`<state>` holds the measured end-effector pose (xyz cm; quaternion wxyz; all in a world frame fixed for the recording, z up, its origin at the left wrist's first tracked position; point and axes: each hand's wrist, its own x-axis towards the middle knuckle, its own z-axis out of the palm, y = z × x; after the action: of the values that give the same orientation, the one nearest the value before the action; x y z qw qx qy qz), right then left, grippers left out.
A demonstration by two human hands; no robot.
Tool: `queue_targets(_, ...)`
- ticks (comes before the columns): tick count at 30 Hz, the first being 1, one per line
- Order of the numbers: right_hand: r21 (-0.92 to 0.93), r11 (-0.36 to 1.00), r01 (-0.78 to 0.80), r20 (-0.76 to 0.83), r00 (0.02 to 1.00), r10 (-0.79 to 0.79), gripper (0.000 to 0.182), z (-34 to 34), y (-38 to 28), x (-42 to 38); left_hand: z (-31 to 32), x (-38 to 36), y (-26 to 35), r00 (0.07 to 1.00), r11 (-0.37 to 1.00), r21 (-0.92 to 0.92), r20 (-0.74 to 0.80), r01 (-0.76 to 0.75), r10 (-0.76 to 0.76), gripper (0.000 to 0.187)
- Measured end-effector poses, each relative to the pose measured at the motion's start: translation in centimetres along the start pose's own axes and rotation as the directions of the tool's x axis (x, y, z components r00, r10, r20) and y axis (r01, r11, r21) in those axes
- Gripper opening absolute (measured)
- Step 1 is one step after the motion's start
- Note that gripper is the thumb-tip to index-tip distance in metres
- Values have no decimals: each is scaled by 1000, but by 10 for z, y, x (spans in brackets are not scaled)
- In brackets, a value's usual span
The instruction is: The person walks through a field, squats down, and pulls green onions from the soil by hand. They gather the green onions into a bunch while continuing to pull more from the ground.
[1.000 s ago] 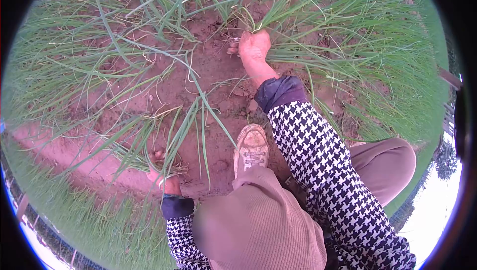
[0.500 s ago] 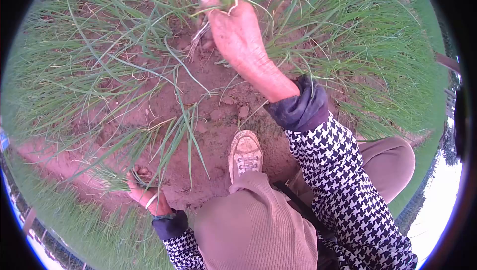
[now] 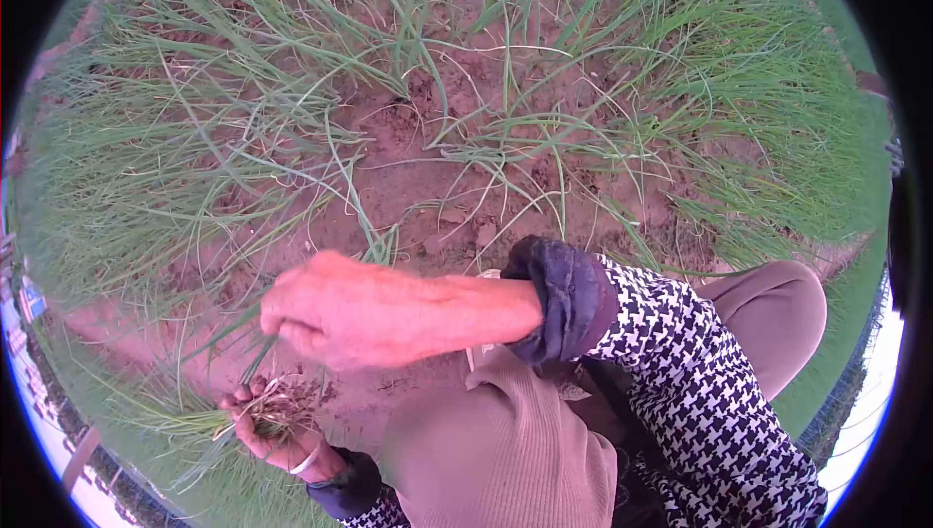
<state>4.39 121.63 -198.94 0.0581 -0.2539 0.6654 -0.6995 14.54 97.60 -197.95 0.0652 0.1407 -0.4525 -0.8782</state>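
My left hand [image 3: 277,436], with a white band at its wrist, is closed around a bunch of green onion seedlings [image 3: 199,423]. Their pale, soil-covered roots [image 3: 287,407] gather over the palm, and the green leaves stick out to the left. Above and to the right of that bunch is my right hand [image 3: 335,319], back upward, fingers curled in. A few green leaves show beside its fingertips, but I cannot tell whether it holds any. Beneath my right forearm, a shoe is mostly hidden.
Rows of growing green onions [image 3: 243,139] spread across the far side and left. More stand thickly on the right [image 3: 758,120]. Brown soil [image 3: 408,188] shows between them. My bent knee [image 3: 777,324] is at the right.
My right hand has come back from the far plants, where it held a rooted clump, to near my left hand. More roots now show at my left palm.
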Motion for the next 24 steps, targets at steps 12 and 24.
queue_targets(12,-406,549,-731,-667,647,369,22,-166,183,16,-132,24,-56,750,978,-55,-633,202,-191,10)
queue_targets(24,-373,644,-668,-662,678,319,22,-213,278,54,-140,114,-96,740,963,71,-656,261,-152,34)
